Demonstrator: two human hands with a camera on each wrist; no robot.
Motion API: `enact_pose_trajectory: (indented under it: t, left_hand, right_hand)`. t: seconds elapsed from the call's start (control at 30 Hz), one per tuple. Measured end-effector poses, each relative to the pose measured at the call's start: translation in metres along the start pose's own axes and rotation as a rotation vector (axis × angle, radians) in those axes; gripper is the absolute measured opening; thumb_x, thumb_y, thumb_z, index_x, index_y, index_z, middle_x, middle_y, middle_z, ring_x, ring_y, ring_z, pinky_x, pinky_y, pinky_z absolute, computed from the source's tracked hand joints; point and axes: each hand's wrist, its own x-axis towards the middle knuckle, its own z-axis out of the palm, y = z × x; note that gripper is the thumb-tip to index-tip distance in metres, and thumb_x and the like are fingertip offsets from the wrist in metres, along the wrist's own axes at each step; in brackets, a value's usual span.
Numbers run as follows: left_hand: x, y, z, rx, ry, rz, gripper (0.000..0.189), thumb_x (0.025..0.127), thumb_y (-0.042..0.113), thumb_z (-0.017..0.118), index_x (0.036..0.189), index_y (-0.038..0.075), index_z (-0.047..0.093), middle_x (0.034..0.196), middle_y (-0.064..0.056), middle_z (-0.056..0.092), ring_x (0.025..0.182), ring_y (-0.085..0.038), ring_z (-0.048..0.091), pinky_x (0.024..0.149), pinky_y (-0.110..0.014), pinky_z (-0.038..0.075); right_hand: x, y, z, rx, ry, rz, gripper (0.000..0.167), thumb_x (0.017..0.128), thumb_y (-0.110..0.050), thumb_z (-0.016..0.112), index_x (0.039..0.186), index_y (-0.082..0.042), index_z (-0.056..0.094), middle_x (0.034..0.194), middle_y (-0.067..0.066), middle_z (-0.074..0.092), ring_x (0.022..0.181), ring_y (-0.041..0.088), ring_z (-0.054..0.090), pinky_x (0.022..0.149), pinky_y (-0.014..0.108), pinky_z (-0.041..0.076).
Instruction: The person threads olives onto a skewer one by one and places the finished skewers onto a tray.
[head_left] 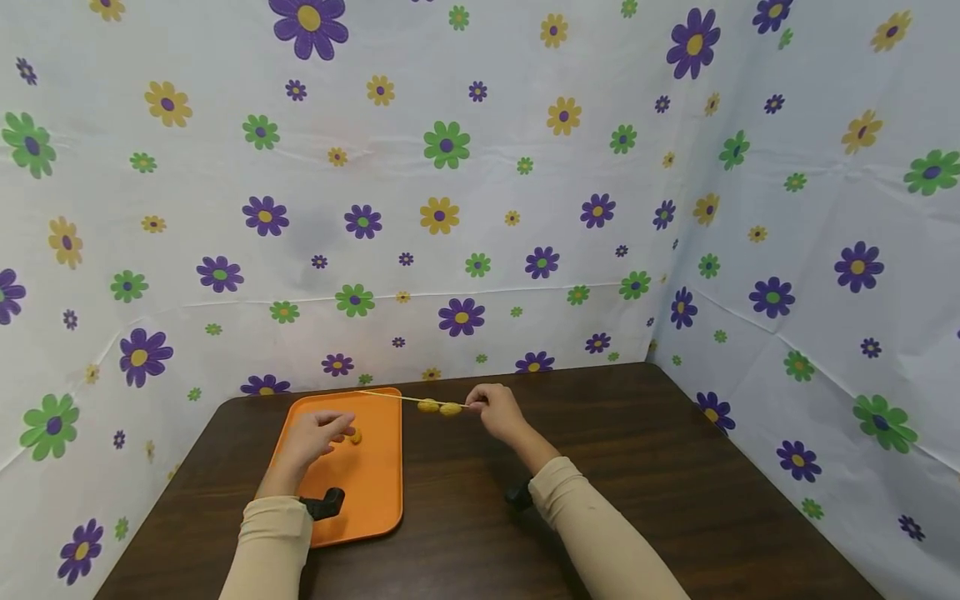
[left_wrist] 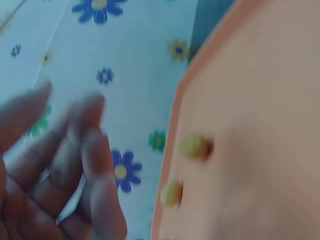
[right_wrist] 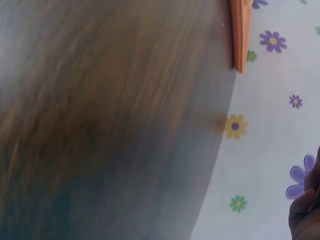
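Note:
My right hand (head_left: 497, 408) pinches the end of a thin wooden skewer (head_left: 390, 397) that points left over the tray's far edge. Two yellow food pieces (head_left: 439, 407) are threaded on it close to my fingers. My left hand (head_left: 318, 435) hovers over the orange tray (head_left: 375, 492) with relaxed, spread fingers (left_wrist: 95, 165) and holds nothing. A loose yellow piece (head_left: 356, 436) lies on the tray just right of that hand. In the left wrist view two yellow pieces (left_wrist: 195, 147) lie on the tray (left_wrist: 260, 100). The right wrist view is blurred; only a fingertip (right_wrist: 305, 210) shows.
A dark brown wooden table (head_left: 600, 467) stands in a corner of flowered white cloth walls (head_left: 450, 208). The tray sits at the table's left half. Black wrist camera mounts (head_left: 326, 503) are strapped on both forearms.

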Motion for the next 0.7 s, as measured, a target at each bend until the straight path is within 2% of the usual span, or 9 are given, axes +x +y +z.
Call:
enact_pose_trajectory:
  t: [0.1,0.23,0.3,0.37,0.47,0.57,0.6,0.7]
  left_hand:
    - [0.001,-0.003,-0.008,0.043,0.018,-0.052,0.042,0.106,0.027,0.057,0.127,-0.008,0.065,0.108,-0.019,0.073,0.105,-0.039,0.062,0.093,-0.053,0.053]
    - [0.010,-0.010,-0.007,0.124,0.012,-0.088,0.038,0.105,0.022,0.058,0.125,-0.008,0.066,0.106,-0.020,0.073,0.102,-0.039,0.065,0.089,-0.049,0.056]
    - [0.015,-0.012,-0.004,0.189,0.012,-0.091,0.036,0.104,0.019,0.059,0.126,-0.008,0.065,0.109,-0.022,0.071,0.095,-0.035,0.068,0.083,-0.044,0.058]
    - [0.019,-0.012,0.000,0.261,0.011,-0.097,0.036,0.102,0.014,0.058,0.131,-0.007,0.063,0.114,-0.026,0.069,0.082,-0.030,0.068,0.071,-0.038,0.057]
    - [0.023,-0.010,0.005,0.352,-0.011,-0.121,0.040,0.101,0.006,0.054,0.139,-0.004,0.057,0.124,-0.031,0.063,0.068,-0.021,0.058,0.057,-0.030,0.047]
    - [0.026,-0.008,0.009,0.423,-0.048,-0.130,0.047,0.097,-0.003,0.047,0.144,-0.002,0.053,0.132,-0.034,0.058,0.061,-0.019,0.047,0.051,-0.026,0.037]
    - [0.028,-0.007,0.010,0.440,-0.063,-0.131,0.051,0.096,-0.007,0.044,0.145,-0.001,0.052,0.134,-0.034,0.056,0.061,-0.018,0.044,0.051,-0.025,0.034]
    - [0.031,-0.006,0.014,0.504,-0.083,-0.125,0.059,0.091,-0.014,0.040,0.146,0.003,0.053,0.139,-0.033,0.052,0.073,-0.024,0.052,0.052,-0.026,0.032]
  right_hand:
    - [0.001,0.006,-0.003,0.012,0.008,0.015,0.013,0.094,0.003,0.066,0.085,-0.004,0.072,0.085,0.007,0.070,0.074,0.020,0.060,0.066,0.032,0.053]
    - [0.001,0.009,-0.006,0.015,0.012,0.021,0.013,0.094,0.004,0.067,0.085,-0.004,0.072,0.084,0.007,0.070,0.073,0.016,0.057,0.068,0.033,0.053]
    - [0.002,0.012,-0.008,0.013,0.014,0.018,0.013,0.093,0.003,0.067,0.084,-0.004,0.072,0.084,0.007,0.070,0.073,0.016,0.057,0.069,0.033,0.054]
    - [0.002,0.014,-0.010,0.011,0.012,0.021,0.012,0.094,0.003,0.067,0.085,-0.004,0.072,0.084,0.006,0.069,0.074,0.016,0.057,0.069,0.033,0.054]
    - [0.002,0.018,-0.013,0.005,0.015,0.026,0.012,0.094,0.003,0.067,0.085,-0.004,0.072,0.084,0.006,0.069,0.074,0.017,0.058,0.068,0.033,0.054]
    - [0.002,0.021,-0.016,0.007,0.015,0.033,0.012,0.094,0.003,0.067,0.085,-0.004,0.072,0.085,0.006,0.069,0.074,0.017,0.058,0.068,0.033,0.054]
    - [0.002,0.021,-0.017,0.009,0.015,0.040,0.012,0.094,0.002,0.067,0.085,-0.005,0.072,0.085,0.006,0.069,0.074,0.017,0.058,0.068,0.033,0.054]
    - [0.001,0.022,-0.019,0.017,0.013,0.055,0.014,0.094,0.003,0.066,0.085,-0.005,0.072,0.085,0.006,0.069,0.075,0.018,0.058,0.070,0.034,0.054]
